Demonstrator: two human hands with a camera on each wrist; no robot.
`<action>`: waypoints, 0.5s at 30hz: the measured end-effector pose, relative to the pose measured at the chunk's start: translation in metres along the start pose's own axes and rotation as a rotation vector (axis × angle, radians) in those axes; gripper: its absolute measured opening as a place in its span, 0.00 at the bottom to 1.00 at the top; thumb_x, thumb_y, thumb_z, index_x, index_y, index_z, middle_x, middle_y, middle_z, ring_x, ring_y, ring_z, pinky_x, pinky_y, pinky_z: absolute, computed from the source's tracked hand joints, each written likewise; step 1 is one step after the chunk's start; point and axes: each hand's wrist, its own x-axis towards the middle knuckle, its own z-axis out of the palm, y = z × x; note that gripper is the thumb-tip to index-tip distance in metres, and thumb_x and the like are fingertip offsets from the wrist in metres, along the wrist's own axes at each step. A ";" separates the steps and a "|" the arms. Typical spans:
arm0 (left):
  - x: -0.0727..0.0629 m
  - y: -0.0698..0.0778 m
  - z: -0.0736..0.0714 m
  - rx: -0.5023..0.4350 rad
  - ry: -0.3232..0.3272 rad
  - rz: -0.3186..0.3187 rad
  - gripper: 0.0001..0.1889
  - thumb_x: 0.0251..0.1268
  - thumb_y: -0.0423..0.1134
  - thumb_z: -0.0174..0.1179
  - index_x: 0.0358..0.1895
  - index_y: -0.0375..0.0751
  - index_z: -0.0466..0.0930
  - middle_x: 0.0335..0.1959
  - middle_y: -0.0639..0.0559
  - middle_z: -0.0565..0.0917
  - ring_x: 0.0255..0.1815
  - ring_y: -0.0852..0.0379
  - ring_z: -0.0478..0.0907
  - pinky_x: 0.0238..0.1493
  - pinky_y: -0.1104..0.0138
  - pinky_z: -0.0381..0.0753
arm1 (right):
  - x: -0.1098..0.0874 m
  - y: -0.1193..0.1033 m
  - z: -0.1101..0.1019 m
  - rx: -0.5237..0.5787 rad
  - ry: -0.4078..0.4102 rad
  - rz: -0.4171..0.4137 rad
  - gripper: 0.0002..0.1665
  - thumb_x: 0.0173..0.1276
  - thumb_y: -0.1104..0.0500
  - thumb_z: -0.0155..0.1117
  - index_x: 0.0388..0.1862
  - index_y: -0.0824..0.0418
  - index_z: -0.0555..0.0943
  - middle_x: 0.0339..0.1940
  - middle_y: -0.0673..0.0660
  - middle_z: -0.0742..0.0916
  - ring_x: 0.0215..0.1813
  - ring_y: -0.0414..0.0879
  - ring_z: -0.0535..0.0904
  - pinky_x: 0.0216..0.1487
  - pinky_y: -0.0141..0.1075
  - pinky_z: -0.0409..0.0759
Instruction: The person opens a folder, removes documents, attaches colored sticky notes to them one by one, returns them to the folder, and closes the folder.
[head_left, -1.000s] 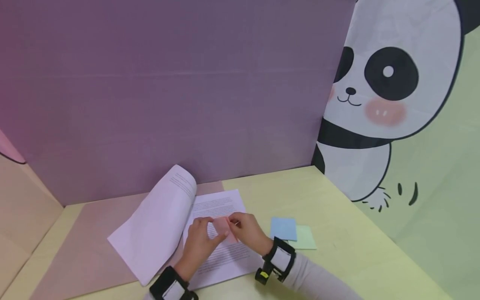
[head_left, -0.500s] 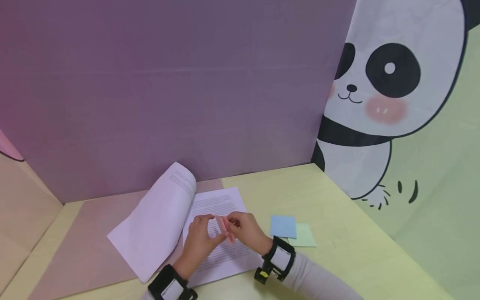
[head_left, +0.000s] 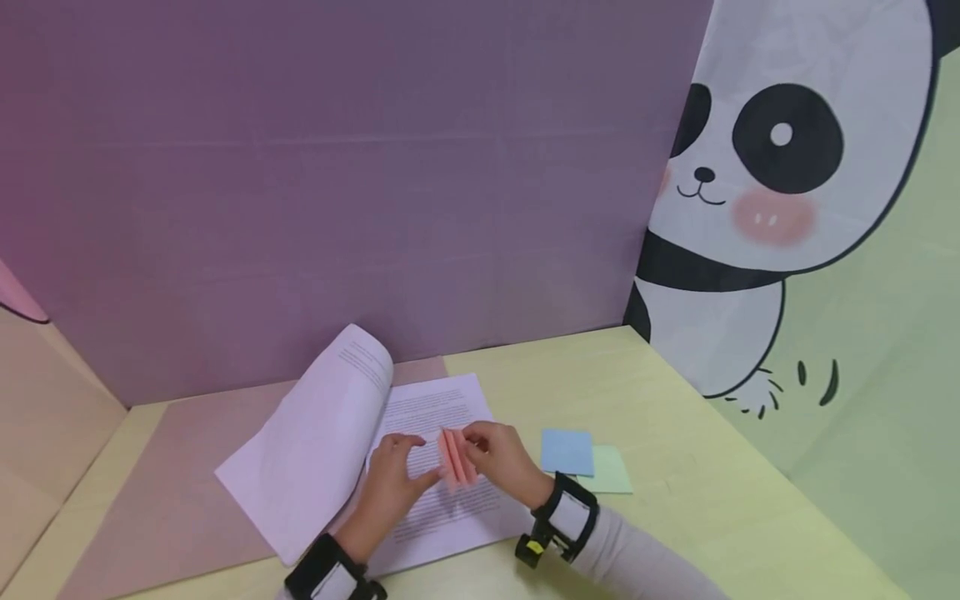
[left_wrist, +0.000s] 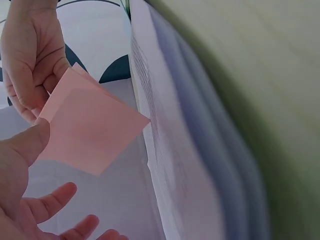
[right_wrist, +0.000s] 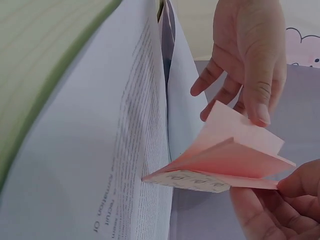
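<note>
My two wrists, each in a black strap (head_left: 572,517), enter from the lower edge, the left strap cut off by it. My right hand (head_left: 506,462) pinches the pink note pad (head_left: 457,460) by one side between thumb and fingers; its leaves fan apart, overlapping too closely to count, over a patterned face (right_wrist: 192,181). My left hand (head_left: 392,479) has its fingers spread, holding nothing, thumb at the pad's opposite edge; whether it touches I cannot tell. The pad stands over one stack of printed pages (head_left: 435,408), partly hiding the text. Left of it curls a turned-back sheet (head_left: 315,450), lying over one mauve mat (head_left: 187,483). Just right of my right hand, one blue note (head_left: 567,452) overlaps one green note (head_left: 611,473); beyond them the table (head_left: 712,500) runs to its slanting right edge. Farthest are a purple wall (head_left: 337,167) and one panda (head_left: 712,342), cropped at top.
</note>
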 end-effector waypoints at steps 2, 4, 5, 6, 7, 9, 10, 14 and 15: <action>0.000 -0.002 -0.001 0.004 0.003 0.006 0.20 0.41 0.41 0.69 0.38 0.35 0.77 0.39 0.40 0.75 0.42 0.45 0.72 0.45 0.55 0.70 | 0.000 0.001 -0.001 0.010 -0.001 0.011 0.07 0.58 0.69 0.57 0.34 0.66 0.81 0.27 0.55 0.84 0.27 0.38 0.73 0.26 0.25 0.74; 0.000 -0.003 -0.001 0.002 0.014 0.026 0.16 0.42 0.38 0.68 0.36 0.34 0.78 0.37 0.40 0.75 0.40 0.45 0.73 0.44 0.55 0.70 | 0.001 0.002 -0.001 0.030 -0.004 0.027 0.07 0.59 0.69 0.56 0.34 0.66 0.81 0.27 0.56 0.84 0.26 0.38 0.74 0.25 0.25 0.75; 0.000 -0.004 -0.002 -0.002 0.020 0.042 0.14 0.43 0.36 0.67 0.35 0.34 0.78 0.35 0.41 0.75 0.38 0.46 0.73 0.43 0.56 0.71 | 0.000 0.002 -0.002 0.042 -0.006 0.031 0.07 0.59 0.69 0.56 0.34 0.66 0.80 0.26 0.56 0.83 0.25 0.38 0.74 0.24 0.25 0.75; 0.000 -0.004 -0.002 -0.015 0.020 0.051 0.12 0.43 0.34 0.66 0.33 0.33 0.78 0.34 0.41 0.75 0.37 0.46 0.74 0.42 0.56 0.71 | 0.000 0.002 -0.002 0.055 -0.007 0.034 0.07 0.59 0.69 0.56 0.34 0.66 0.80 0.26 0.57 0.83 0.24 0.38 0.74 0.23 0.25 0.75; 0.000 -0.005 -0.003 -0.028 0.019 0.054 0.10 0.44 0.33 0.65 0.32 0.33 0.78 0.32 0.42 0.76 0.35 0.47 0.74 0.40 0.57 0.72 | 0.000 0.002 -0.002 0.068 -0.008 0.032 0.07 0.59 0.70 0.56 0.34 0.67 0.80 0.26 0.57 0.83 0.24 0.38 0.74 0.22 0.25 0.75; 0.000 -0.005 -0.003 -0.061 -0.001 0.045 0.06 0.46 0.31 0.63 0.29 0.33 0.78 0.29 0.44 0.77 0.32 0.50 0.75 0.36 0.61 0.74 | 0.000 0.002 -0.001 0.094 -0.008 0.033 0.06 0.59 0.70 0.55 0.34 0.68 0.80 0.25 0.58 0.83 0.23 0.37 0.74 0.21 0.25 0.75; 0.001 -0.005 -0.004 -0.079 -0.015 0.034 0.04 0.47 0.31 0.62 0.27 0.34 0.78 0.27 0.45 0.78 0.29 0.52 0.76 0.33 0.64 0.75 | -0.001 0.002 -0.001 0.101 -0.006 0.031 0.06 0.59 0.70 0.55 0.34 0.68 0.80 0.25 0.58 0.83 0.23 0.37 0.74 0.21 0.25 0.75; 0.003 -0.004 -0.004 -0.133 -0.058 -0.019 0.03 0.50 0.30 0.59 0.22 0.36 0.77 0.21 0.49 0.80 0.23 0.59 0.75 0.24 0.72 0.73 | -0.002 0.003 0.001 0.119 0.001 0.022 0.07 0.58 0.71 0.55 0.34 0.68 0.80 0.25 0.58 0.83 0.23 0.38 0.74 0.21 0.25 0.75; 0.004 -0.003 -0.005 -0.142 -0.060 -0.024 0.03 0.50 0.30 0.58 0.22 0.36 0.77 0.21 0.49 0.80 0.22 0.60 0.75 0.23 0.73 0.73 | -0.002 0.003 0.002 0.131 0.001 0.021 0.07 0.58 0.71 0.55 0.34 0.69 0.79 0.25 0.58 0.83 0.23 0.40 0.75 0.20 0.26 0.75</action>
